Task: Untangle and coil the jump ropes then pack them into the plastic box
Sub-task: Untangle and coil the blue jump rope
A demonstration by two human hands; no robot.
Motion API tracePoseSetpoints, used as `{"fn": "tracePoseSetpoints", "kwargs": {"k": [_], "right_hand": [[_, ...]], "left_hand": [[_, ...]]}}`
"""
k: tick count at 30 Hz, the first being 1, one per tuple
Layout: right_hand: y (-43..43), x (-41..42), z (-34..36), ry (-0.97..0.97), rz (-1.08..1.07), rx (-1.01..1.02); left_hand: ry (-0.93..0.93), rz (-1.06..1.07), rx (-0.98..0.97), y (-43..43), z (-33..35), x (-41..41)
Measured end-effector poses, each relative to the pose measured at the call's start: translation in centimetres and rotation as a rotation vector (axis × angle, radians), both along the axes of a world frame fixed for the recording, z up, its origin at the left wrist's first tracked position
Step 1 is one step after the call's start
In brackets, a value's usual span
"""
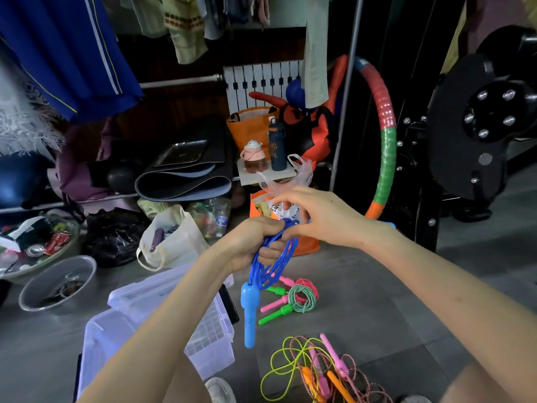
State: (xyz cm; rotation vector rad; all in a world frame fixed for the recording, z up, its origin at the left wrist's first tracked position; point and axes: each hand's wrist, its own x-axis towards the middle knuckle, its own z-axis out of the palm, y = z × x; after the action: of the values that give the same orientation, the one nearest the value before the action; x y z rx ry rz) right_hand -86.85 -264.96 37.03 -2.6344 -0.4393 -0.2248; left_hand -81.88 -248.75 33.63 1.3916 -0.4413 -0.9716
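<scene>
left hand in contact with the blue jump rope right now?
Touching. The head view shows the left hand with its fingers curled round the bunched loops of the blue jump rope, no gap between them.

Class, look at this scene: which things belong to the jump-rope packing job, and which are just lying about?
Job: blue jump rope gripped in the left hand; coiled pink and green ropes; tangled ropes on the floor; plastic box.
Lying about: hula hoop; metal bowl; rolled mat; dark bottle; white bag.

hula hoop (388, 135), rolled mat (186, 181), bottle (277, 148)
</scene>
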Motion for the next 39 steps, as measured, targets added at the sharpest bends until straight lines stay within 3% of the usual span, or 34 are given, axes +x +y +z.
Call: {"fn": "tracePoseSetpoints", "kwargs": {"k": [6,10,12,15,18,23,29,39], "right_hand": [[-0.7,-0.3,-1.1,0.302,0.073,0.158],[-1.1,-1.1,-1.8,0.388,0.098,0.249],[-1.2,-1.4,-2.0,0.391,0.087,0.236],[-1.4,-1.5,-2.5,0.338,0.028,0.204],[-1.8,-1.9,-2.5,0.379,0.007,0.355],[-2.1,-2.3,-2.5,0.456,-0.006,0.608],[-1.8,-2.9,-3.2,0.471,-0.06,0.715],[-2.1,-3.7,-5.4,0.427,-0.132,0.782]], "left_hand": [[-0.117,-0.192,0.19,0.0,1.2,-0.2],[-0.182,-0.258,0.272,0.1,1.9,-0.4],[-0.238,-0.247,0.297,0.1,2.1,-0.5],[-0.477,-0.211,0.305,-0.1,2.0,-0.6],[-0.641,-0.07,0.285,0.0,1.9,-0.6],[-0.467,-0.205,0.151,1.7,0.4,-0.3],[-0.28,-0.144,0.034,2.5,-1.4,-0.2],[-0.655,0.053,0.236,1.6,-2.2,-1.0]]}}
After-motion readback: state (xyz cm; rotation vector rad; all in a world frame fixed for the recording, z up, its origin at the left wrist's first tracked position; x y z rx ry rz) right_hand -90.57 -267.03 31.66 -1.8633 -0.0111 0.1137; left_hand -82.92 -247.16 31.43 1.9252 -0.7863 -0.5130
